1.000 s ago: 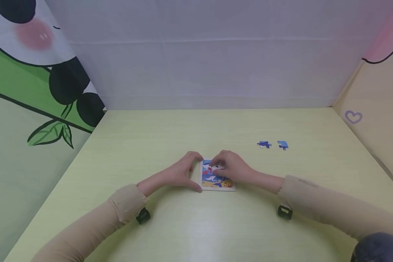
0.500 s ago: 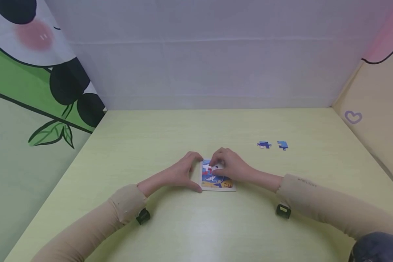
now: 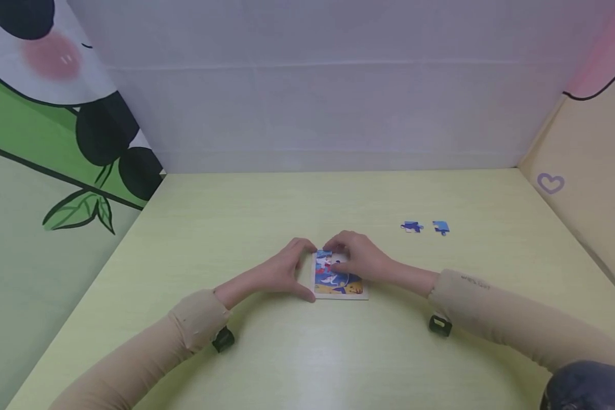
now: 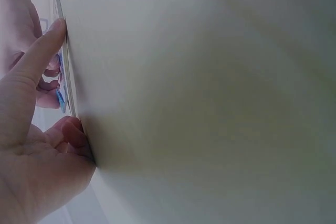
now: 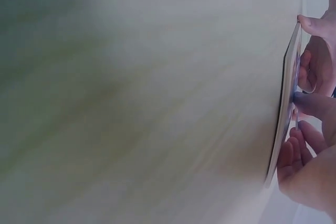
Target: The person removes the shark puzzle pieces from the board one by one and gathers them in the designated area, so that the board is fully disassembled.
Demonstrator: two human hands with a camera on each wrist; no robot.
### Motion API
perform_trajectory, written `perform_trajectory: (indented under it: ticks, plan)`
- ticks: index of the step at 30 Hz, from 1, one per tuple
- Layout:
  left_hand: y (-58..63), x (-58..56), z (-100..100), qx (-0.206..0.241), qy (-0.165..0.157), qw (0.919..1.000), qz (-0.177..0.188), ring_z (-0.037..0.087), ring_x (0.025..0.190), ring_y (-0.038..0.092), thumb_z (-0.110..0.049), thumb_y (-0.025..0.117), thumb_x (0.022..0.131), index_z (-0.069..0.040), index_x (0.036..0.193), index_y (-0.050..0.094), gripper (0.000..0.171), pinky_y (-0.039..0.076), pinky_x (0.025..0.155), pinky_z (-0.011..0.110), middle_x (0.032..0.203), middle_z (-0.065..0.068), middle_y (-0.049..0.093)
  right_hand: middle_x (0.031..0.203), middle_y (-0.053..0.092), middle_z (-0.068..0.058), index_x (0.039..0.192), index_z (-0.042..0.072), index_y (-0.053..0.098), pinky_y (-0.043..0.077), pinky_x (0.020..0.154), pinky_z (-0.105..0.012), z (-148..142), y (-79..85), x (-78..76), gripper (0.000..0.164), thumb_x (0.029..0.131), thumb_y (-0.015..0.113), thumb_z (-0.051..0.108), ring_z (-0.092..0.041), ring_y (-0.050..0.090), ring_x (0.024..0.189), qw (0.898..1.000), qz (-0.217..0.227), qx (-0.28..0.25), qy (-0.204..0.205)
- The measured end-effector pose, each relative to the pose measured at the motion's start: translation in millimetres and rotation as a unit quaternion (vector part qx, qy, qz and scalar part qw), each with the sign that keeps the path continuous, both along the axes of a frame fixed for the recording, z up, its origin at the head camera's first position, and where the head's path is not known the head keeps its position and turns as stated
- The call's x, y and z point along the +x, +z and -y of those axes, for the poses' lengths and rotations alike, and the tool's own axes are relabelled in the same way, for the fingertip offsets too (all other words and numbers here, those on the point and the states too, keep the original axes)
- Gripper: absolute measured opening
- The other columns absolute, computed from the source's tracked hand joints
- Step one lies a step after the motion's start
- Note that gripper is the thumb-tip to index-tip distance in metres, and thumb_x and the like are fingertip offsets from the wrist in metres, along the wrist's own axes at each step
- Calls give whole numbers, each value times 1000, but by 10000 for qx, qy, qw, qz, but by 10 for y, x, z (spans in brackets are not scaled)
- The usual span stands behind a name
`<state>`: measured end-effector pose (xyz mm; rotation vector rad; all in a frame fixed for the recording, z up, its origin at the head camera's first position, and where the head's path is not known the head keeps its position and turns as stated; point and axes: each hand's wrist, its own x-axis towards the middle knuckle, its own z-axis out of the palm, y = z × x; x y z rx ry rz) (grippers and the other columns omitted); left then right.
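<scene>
A small picture jigsaw puzzle (image 3: pixel 341 296) in a pale frame lies flat on the table, showing blue sea, white shapes and a sandy strip. My left hand (image 3: pixel 286 267) grips the frame's left side, thumb at the near corner and fingers at the far one. Over the upper part of the puzzle, my right hand (image 3: pixel 361 256) pinches a blue puzzle piece (image 4: pixel 61 99) between thumb and fingers. The left wrist view shows this piece tilted against the frame. In the head view the right hand covers the puzzle's upper right area.
Two loose blue puzzle pieces, one darker (image 3: pixel 412 227) and one lighter (image 3: pixel 441 227), lie farther back on the right of the pale table (image 3: pixel 266 205). A grey-white panel (image 3: pixel 338 114) rises behind the table. A dark rounded object (image 3: pixel 589 387) shows at the lower right.
My right hand has shifted slightly away and to the left; its index finger has spread from the thumb toward the puzzle's far edge. My left hand keeps its place on the frame.
</scene>
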<state>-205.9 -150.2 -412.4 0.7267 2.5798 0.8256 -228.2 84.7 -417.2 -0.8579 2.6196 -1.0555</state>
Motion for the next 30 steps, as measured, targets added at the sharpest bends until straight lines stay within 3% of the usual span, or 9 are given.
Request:
perform_trajectory:
  ticks: [9,23,30]
  plan:
    - [7,5,17,48,22,10000,-4,16,97,45,-38,93,63,-11,142,38,100,44,81,27,135,3,41,108,70,0,116,12,70,50,86,-29,24,-21,-62,34,84,79,19,-13,60,95,10000,-95,3,-9]
    - [2,11,2,72,-17,10000,37,17,96,44,-38,93,63,-12,141,37,99,43,80,27,134,4,40,107,70,-2,117,10,70,50,85,-29,23,-39,-128,35,83,78,19,-14,60,95,9996,-268,115,71]
    - [-6,2,-5,61,1,10000,63,17,96,45,-37,93,63,-13,140,37,99,43,80,28,133,4,40,105,69,-1,116,12,71,51,79,-28,-63,9,-191,36,83,79,23,-15,60,95,9996,-169,42,-203]
